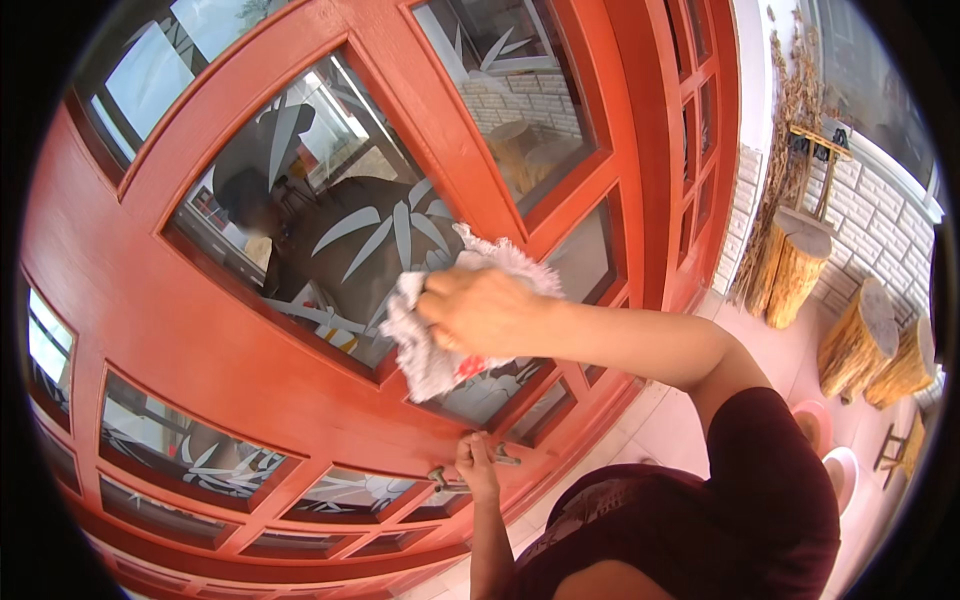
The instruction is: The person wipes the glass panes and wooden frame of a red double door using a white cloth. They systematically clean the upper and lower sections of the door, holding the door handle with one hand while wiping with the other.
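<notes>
My right hand [480,309] presses a crumpled, frayed pale cloth [421,367] with a red patch against the red door, over the corner of a glass pane [375,217] with white bamboo-leaf patterns. The hand is slightly blurred. Lower down, my left hand [476,459] is raised with its fingers curled, close beside two metal door handles [507,454]. Whether those fingers grip a handle or the door's edge is hidden. Part of the other handle [448,482] passes behind my left wrist.
Red wooden frames [90,225] divide several more panes, which carry reflections. At right, log stumps [796,262] stand on pinkish floor tiles [637,435] before a white brick wall [862,202]. Dried stalks [780,150] lean there. Two round basins [841,476] sit near my right side.
</notes>
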`<state>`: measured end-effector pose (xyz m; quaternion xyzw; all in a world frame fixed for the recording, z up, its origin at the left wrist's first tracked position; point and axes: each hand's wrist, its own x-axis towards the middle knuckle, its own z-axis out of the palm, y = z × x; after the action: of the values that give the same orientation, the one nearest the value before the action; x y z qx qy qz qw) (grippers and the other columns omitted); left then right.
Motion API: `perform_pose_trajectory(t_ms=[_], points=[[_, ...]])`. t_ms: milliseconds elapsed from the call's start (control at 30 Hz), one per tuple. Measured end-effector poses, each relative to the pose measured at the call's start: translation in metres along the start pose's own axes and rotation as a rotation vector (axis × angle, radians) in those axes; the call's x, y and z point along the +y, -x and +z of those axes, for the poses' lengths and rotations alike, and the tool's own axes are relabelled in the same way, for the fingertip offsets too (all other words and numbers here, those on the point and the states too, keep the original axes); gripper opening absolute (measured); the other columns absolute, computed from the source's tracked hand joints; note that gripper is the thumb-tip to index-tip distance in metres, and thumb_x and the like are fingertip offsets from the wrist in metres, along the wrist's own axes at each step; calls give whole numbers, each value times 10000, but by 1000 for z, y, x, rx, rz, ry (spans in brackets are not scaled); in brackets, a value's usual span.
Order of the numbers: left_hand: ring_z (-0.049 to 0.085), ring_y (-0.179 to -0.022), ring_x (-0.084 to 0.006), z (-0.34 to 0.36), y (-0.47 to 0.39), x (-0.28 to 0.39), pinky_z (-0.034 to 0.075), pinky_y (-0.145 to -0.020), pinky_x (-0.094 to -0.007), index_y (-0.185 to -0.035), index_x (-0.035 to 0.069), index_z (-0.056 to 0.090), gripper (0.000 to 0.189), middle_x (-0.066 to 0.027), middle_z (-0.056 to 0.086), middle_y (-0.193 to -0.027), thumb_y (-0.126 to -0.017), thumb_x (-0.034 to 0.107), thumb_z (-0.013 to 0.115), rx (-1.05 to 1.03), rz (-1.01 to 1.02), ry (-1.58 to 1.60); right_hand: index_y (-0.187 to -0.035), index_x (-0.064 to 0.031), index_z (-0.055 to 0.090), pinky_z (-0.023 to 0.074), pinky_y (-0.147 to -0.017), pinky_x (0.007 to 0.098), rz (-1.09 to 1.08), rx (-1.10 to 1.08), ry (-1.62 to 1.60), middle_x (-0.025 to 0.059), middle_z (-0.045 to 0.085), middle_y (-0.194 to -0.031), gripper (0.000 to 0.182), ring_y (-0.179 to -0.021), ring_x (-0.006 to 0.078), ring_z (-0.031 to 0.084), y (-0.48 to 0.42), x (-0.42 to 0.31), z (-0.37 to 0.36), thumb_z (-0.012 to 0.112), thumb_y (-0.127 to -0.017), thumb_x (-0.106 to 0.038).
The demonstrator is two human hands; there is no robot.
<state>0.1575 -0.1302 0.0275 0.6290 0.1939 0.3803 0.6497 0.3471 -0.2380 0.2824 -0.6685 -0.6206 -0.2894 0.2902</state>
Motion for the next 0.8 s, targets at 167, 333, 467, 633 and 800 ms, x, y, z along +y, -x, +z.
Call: perform_pose_trajectory(t_ms=[167, 333, 467, 633, 800], points=[[320, -451, -26, 6, 0, 4, 282, -444, -196, -819, 30, 552, 204, 24, 449, -548, -951, 177, 497, 17, -41, -15, -844, -16, 519, 495, -573, 368, 31, 172, -42, 106, 516, -812, 176, -703, 272, 571, 18, 25, -11, 599, -724, -116], [319, -477, -11, 8, 0, 1, 255, -449, -189, -829, 20, 581, 214, 59, 406, -540, -946, 190, 522, 42, -22, 18, -929, -22, 550, 489, -559, 383, 53, 548, -110, 120, 533, -840, 199, -693, 297, 583, -33, 11, -80, 599, -767, -128], [330, -486, -12, 2, 4, 3, 257, -452, -189, -837, 20, 585, 219, 57, 417, -547, -944, 201, 529, 59, -30, 41, -896, -71, 556, 475, -590, 381, -217, 1054, 109, 90, 544, -814, 197, -731, 279, 568, -112, 10, -128, 629, -714, -88], [337, -488, -18, 7, 2, 1, 265, -457, -192, -835, 19, 584, 221, 56, 417, -549, -945, 202, 527, 40, 3, 8, -853, -69, 538, 470, -614, 392, -328, 1069, 280, 95, 521, -773, 206, -719, 280, 553, -147, 33, -106, 633, -670, -67], [342, -491, -25, 7, 3, 4, 282, -473, -193, -836, 15, 572, 223, 44, 411, -539, -952, 194, 506, 47, -23, -8, -804, -49, 509, 458, -570, 329, -334, 848, 440, 86, 476, -747, 174, -693, 243, 517, -139, 38, -86, 609, -670, -95]])
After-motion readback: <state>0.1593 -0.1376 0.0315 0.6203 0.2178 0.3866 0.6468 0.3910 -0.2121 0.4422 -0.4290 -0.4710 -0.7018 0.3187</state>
